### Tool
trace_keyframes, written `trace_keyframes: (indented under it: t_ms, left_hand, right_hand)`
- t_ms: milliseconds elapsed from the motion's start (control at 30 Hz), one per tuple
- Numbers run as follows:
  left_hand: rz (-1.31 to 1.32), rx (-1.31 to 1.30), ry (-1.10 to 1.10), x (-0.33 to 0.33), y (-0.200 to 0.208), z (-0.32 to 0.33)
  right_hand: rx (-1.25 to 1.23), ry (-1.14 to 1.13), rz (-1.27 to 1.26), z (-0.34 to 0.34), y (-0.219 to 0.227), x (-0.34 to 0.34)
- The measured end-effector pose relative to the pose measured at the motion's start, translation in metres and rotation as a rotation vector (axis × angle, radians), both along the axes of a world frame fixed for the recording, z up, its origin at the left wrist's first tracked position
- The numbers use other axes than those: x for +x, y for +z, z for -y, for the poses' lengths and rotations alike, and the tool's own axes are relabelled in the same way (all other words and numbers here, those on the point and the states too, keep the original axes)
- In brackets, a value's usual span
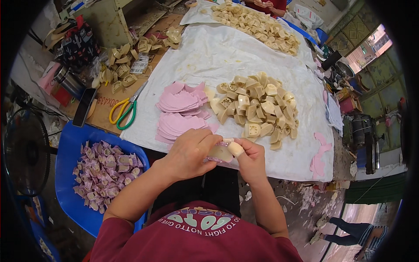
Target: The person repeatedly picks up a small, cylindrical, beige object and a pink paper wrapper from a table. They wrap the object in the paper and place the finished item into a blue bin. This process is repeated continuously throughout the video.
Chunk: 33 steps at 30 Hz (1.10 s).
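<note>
Hands: our left hand (190, 153) and right hand (249, 160) pinch one cream piece (220, 153) | Risk: loose grip may drop it over the table edge (279, 168)

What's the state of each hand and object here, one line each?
left hand: closed over cream piece
right hand: pinching cream piece, taped thumb
cream piece: held between both hands
pink sheets: stacked
cream heap: loose pile
scissors: lying shut
blue tub: part full

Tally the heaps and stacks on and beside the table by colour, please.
Cream pieces: 3 heaps
Pink sheets: 2 stacks
Purple-wrapped pieces in the blue tub: 1 heap
Total: 6
</note>
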<state>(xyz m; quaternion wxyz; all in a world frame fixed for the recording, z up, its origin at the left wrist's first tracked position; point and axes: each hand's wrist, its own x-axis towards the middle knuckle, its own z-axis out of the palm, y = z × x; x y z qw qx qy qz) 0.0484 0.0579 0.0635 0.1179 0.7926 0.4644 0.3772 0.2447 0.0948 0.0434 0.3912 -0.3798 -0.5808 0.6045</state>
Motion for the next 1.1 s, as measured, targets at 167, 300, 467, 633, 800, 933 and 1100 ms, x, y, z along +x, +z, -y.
trace_keyframes:
  t_ms: [167, 300, 467, 633, 800, 933, 1100]
  left_hand:
    - [0.125, -0.03, 0.065, 0.006, -0.008, 0.001]
    - [0.082, 0.044, 0.159, 0.018, -0.011, 0.001]
    - [0.273, -0.01, 0.243, 0.026, -0.018, 0.002]
    - [0.174, 0.059, 0.349, 0.035, -0.02, 0.001]
    - [0.409, -0.115, 0.396, 0.036, -0.017, -0.001]
    - [0.29, -0.025, 0.436, 0.04, -0.023, -0.004]
    - [0.33, -0.134, 0.455, 0.035, -0.02, -0.003]
  right_hand:
    - [-0.147, 0.03, -0.145, -0.003, 0.005, 0.001]
    - [0.002, -0.047, -0.095, -0.001, 0.001, -0.009]
    - [-0.247, -0.004, -0.225, -0.005, 0.009, -0.01]
    - [-0.117, -0.047, -0.205, -0.004, 0.001, -0.016]
    - [-0.382, -0.032, -0.439, -0.004, 0.01, -0.021]
    - [-0.189, -0.118, -0.323, -0.001, -0.007, -0.029]
    - [-0.242, -0.057, -0.262, 0.0, -0.005, -0.025]
